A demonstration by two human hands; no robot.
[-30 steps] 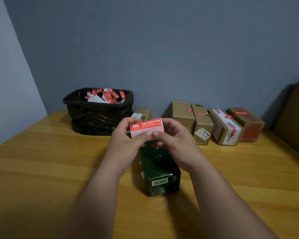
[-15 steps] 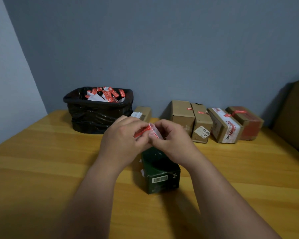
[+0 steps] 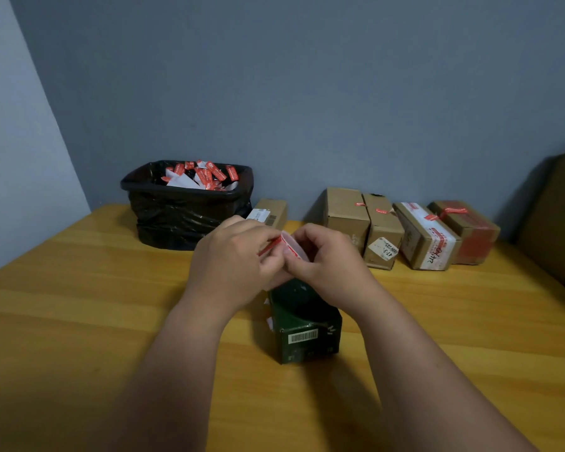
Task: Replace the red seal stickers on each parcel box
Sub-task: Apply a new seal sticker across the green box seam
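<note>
A red and white seal sticker (image 3: 289, 244) is pinched between both hands above a dark green parcel box (image 3: 307, 331) that stands on the wooden table (image 3: 79, 321). My left hand (image 3: 232, 269) pinches its left end and my right hand (image 3: 330, 265) pinches its right end; the sticker is bent, with its red layer parting from the white backing. The box's top is partly hidden by my hands. Several brown parcel boxes (image 3: 385, 230) with red seals line the wall behind.
A bin lined with a black bag (image 3: 186, 210), holding several used red stickers and white backings, stands at the back left. A small brown box (image 3: 271, 212) lies beside it. A large cardboard box (image 3: 558, 216) stands at the right edge.
The sticker was held flat, facing me; now it is bent and its red layer peels from the backing. Both hands have dropped slightly toward the green box.
</note>
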